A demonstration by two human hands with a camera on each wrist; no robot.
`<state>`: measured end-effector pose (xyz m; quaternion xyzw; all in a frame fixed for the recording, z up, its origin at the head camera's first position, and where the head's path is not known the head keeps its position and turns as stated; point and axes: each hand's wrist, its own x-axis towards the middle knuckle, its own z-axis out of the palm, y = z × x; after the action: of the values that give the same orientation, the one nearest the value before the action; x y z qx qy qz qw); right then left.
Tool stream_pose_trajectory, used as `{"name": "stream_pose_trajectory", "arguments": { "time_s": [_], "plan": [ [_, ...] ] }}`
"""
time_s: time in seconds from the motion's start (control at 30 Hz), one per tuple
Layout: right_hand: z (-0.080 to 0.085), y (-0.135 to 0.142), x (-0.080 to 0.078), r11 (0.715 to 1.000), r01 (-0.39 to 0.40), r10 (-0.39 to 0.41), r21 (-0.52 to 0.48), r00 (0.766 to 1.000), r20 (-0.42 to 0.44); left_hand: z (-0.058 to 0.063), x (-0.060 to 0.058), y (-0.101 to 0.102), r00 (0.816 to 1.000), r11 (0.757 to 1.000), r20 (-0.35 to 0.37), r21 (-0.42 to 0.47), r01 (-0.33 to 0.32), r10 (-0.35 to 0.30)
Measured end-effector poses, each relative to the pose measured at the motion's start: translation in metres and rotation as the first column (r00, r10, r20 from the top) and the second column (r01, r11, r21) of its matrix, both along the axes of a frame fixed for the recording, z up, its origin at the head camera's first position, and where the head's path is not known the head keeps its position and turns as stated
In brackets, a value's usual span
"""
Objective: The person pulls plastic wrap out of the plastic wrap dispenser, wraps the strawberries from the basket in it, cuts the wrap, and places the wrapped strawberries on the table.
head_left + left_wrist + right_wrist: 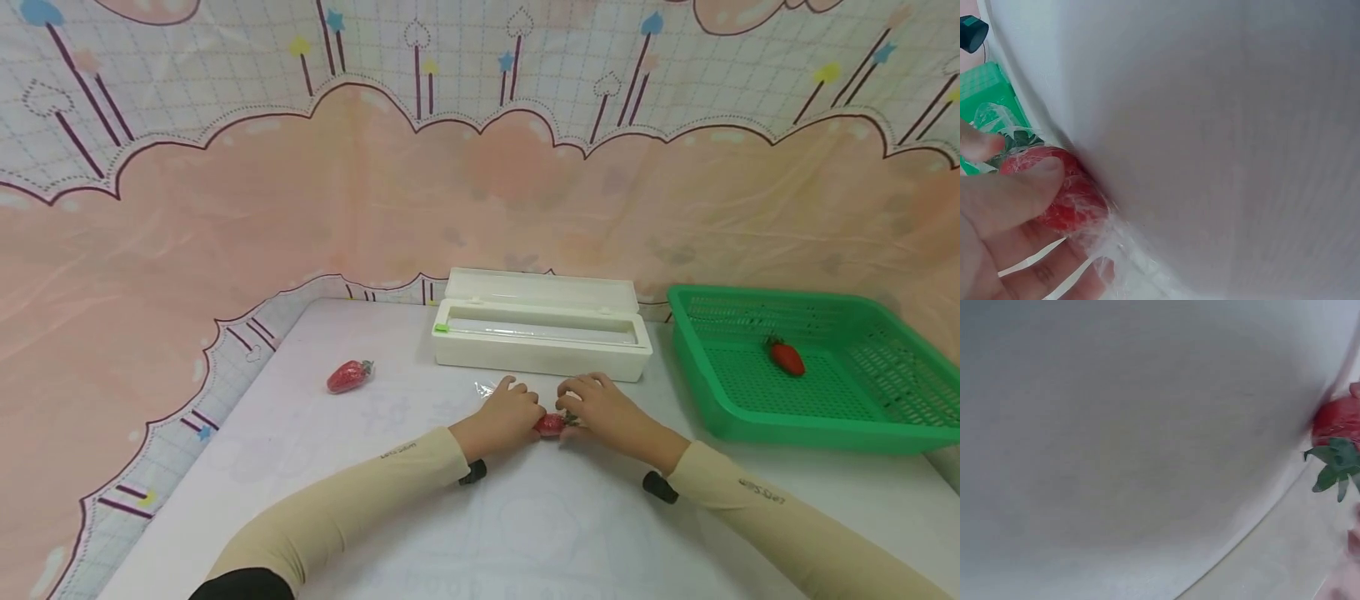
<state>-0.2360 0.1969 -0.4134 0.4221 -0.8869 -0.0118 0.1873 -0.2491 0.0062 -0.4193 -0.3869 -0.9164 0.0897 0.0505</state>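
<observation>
My left hand grips a red strawberry with green leaves, its thumb laid over the fruit and its fingers beneath. Clear plastic film wraps this strawberry and trails off in crinkled folds. At the leafy end, my right hand has its fingers bent beside the leaves; I cannot tell whether it pinches any film. Behind both hands stands a white box with its lid raised and a roll of clear film inside.
To the left on the white table lies another strawberry, its surface shiny. A green basket at the right holds one strawberry. A patterned cloth hangs behind the table.
</observation>
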Motion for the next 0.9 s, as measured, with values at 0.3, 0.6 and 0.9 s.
{"name": "stream_pose_trajectory", "arguments": {
  "time_s": [0.3, 0.6, 0.9],
  "plan": [
    [-0.005, 0.0034, -0.0023, 0.994, -0.03, 0.047, 0.103, 0.986, -0.161, 0.0021, 0.003, 0.0026, 0.999, 0.998, -0.04, -0.048, 0.032, -0.034],
    [-0.0073, 0.0007, 0.0018, 0.984, 0.053, -0.035, 0.169, 0.994, -0.104, 0.0018, 0.0078, 0.0013, 0.955, 0.988, -0.261, -0.098, 0.12, -0.142],
    [-0.0097, 0.0006, 0.0044, 0.991, 0.083, -0.088, 0.107, 0.995, 0.038, 0.0029, 0.008, -0.0006, 0.937, 0.981, -0.294, -0.097, 0.166, -0.188]
  ]
}}
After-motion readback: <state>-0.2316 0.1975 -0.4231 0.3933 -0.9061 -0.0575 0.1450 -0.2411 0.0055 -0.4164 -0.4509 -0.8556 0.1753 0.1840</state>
